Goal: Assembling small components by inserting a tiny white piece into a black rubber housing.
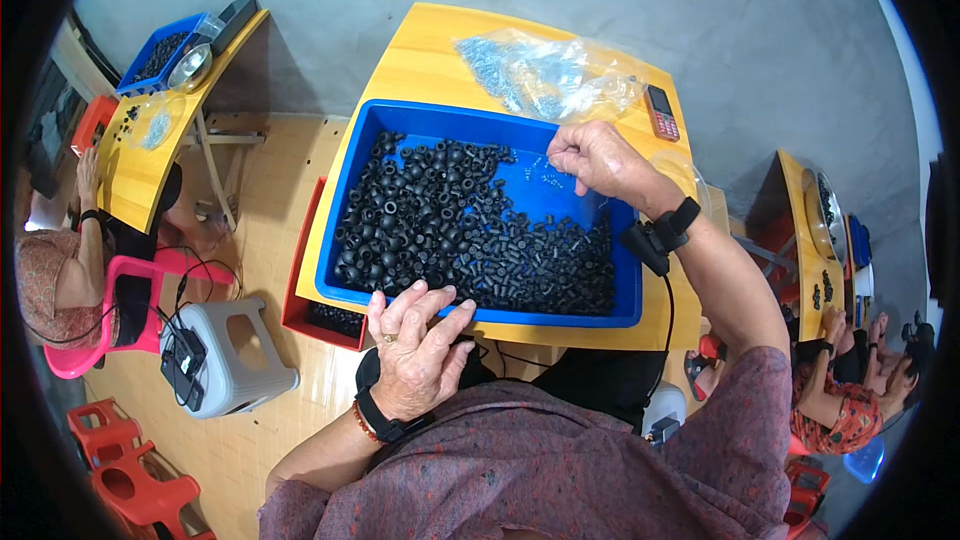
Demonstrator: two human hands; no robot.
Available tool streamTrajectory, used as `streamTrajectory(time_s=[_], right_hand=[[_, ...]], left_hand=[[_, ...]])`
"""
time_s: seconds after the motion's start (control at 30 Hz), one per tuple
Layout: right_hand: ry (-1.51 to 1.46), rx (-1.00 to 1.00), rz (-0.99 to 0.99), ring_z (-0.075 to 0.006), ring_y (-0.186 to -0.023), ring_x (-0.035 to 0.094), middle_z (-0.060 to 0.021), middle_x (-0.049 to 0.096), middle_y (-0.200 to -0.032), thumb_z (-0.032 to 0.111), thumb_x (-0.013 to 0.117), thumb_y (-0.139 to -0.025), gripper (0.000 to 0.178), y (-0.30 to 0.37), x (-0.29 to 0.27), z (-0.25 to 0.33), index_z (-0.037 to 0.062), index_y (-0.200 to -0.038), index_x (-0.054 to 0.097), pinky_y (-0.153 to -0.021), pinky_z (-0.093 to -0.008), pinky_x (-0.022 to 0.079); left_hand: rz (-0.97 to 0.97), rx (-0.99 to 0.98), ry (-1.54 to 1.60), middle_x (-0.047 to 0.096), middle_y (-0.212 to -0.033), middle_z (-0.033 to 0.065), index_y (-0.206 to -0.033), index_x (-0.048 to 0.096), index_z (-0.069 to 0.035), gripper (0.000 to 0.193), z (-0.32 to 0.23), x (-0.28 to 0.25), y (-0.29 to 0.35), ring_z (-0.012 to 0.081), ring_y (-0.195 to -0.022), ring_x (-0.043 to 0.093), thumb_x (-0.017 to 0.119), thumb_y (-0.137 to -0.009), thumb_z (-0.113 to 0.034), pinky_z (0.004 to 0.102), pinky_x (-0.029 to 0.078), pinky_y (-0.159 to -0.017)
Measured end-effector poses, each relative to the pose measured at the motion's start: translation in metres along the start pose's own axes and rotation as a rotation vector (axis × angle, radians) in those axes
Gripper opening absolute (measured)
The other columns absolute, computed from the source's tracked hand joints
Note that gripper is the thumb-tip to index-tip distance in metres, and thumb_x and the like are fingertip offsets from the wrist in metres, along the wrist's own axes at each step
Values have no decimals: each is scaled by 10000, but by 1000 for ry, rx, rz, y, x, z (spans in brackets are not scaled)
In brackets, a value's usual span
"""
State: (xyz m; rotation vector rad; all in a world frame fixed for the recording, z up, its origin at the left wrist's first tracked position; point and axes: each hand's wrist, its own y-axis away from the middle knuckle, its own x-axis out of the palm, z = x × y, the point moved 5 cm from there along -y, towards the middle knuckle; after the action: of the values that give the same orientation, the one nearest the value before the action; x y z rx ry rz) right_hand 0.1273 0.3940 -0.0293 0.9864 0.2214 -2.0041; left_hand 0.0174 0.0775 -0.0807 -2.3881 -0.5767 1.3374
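Observation:
In front of me a blue plastic tray [480, 319] holds many small black parts: rounded, hollow caps [400, 215] on the left and smaller black plugs [535, 260] on the right. A few tiny clear pieces [540, 176] lie on the bare blue bottom at the far right. Over that corner my right hand [605, 162] is closed in a pinch; whatever is between its fingertips is too small to make out. My left hand [420, 348] rests at the near rim, fingers stretched and slightly apart, holding nothing that shows.
Behind the tray, a clear plastic bag [545, 70] of small bluish pieces and a red phone [661, 113] lie on the yellow table [420, 50]. A red bin [300, 305] stands below left, near a grey stool [225, 355]. Other people sit at tables on both sides.

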Motion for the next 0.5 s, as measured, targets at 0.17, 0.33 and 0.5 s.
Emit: streamTrajectory(time_s=[0.17,0.33,0.5], right_hand=[[304,-40,1,-357,-872,737,-196,744,-920,101,678,-933,145,2,3,3,-7,-1017,729,-787,-434,583],[427,-277,-46,-426,-1027,692,-247,734,-1038,113,695,-910,190,-6,19,15,11,-1064,739,-898,-487,555],[507,-309,16,-433,-988,694,-252,728,-1006,99,701,-902,169,-16,29,10,5,-1038,736,-855,-495,554]], left_hand=[[7,-5,8,627,-1335,76,-1276,704,-172,565,0,0,0,341,-1359,498,852,-730,-156,573,131,-1235],[12,-6,16,624,-1339,75,-1284,698,-174,569,0,-1,0,341,-1362,495,850,-736,-153,576,132,-1233],[8,-4,20,623,-1341,74,-1290,695,-173,572,0,-1,0,339,-1369,490,850,-740,-150,571,123,-1240]])
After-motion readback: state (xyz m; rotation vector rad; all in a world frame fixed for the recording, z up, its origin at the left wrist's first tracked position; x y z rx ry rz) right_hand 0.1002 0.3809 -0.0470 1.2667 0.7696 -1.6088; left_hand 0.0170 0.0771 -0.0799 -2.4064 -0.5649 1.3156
